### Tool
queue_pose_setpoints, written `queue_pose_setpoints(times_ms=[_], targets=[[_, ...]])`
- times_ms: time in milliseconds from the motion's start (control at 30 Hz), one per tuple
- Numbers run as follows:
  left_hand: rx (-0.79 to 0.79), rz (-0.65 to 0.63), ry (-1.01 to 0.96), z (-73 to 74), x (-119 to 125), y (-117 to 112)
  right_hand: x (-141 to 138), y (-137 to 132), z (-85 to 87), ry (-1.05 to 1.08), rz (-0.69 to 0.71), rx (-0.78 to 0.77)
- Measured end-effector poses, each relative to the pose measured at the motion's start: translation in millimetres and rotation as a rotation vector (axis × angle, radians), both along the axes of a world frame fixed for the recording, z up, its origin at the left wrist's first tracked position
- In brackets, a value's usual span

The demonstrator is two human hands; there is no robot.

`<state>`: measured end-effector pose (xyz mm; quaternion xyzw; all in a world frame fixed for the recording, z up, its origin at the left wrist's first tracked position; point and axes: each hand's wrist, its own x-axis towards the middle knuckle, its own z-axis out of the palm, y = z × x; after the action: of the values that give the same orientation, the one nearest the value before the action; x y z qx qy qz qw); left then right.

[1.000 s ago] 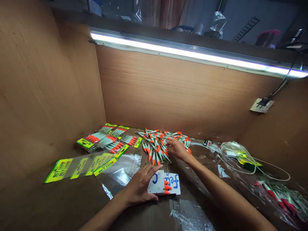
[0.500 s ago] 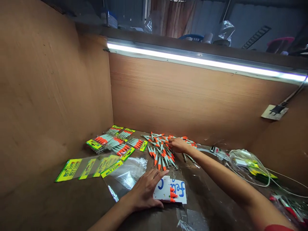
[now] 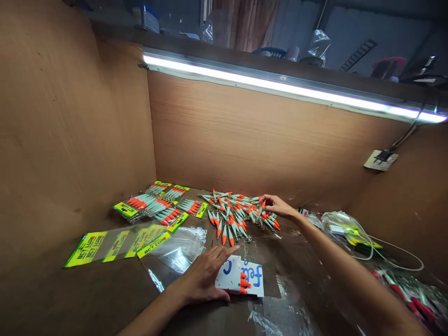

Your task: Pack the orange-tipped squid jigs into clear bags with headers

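Note:
My left hand (image 3: 206,275) grips a white card holder (image 3: 226,276) from its left side, fingers along the top edge and thumb along the bottom. Blue handwriting marks the holder, and orange lure tips (image 3: 244,283) stick out of its right part. At the right end of a pile of orange-and-pale fishing lures (image 3: 227,212), my right hand (image 3: 276,206) is closed in a pinch on a lure (image 3: 263,205) with an orange tip. Its fingers partly cover that lure.
Packed lures (image 3: 150,205) with yellow-green headers lie at the back left. Yellow header cards (image 3: 89,247) and clear plastic bags (image 3: 182,252) spread before them. To the right lie a white cable (image 3: 395,240) and more bagged lures (image 3: 413,294). Wooden panels (image 3: 245,144) enclose the back and sides.
My right hand has moved right and slightly up over the lure pile, and an orange-tipped lure now shows in its fingers. My left hand stays on the card holder. The view has shifted slightly.

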<state>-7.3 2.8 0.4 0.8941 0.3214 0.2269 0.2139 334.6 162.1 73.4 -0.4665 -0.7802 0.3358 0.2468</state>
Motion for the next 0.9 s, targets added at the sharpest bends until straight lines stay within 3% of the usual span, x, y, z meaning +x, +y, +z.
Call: queue_pose_setpoints(times_ms=[167, 300, 400, 633, 900], targets=[[-0.029, -0.055, -0.064, -6.6, 0.2, 4.3, 13.4, -22.6, -38.7, 0.226, -0.08, -0.139], [-0.051, -0.069, -0.095, -13.7, 0.2, 6.2, 13.0, -40.8, -72.4, 0.414, -0.196, -0.181], [-0.053, -0.078, -0.1, -15.0, 0.5, 6.0, 12.1, -51.3, -87.9, 0.515, -0.249, -0.185], [-0.055, -0.104, -0.074, -13.3, 1.8, 6.2, 13.4, -55.0, -83.6, 0.67, -0.282, -0.142], [-0.068, -0.148, -0.102, -12.6, 0.0, 7.2, 5.5, -57.7, -73.4, 0.908, -0.298, -0.254]])
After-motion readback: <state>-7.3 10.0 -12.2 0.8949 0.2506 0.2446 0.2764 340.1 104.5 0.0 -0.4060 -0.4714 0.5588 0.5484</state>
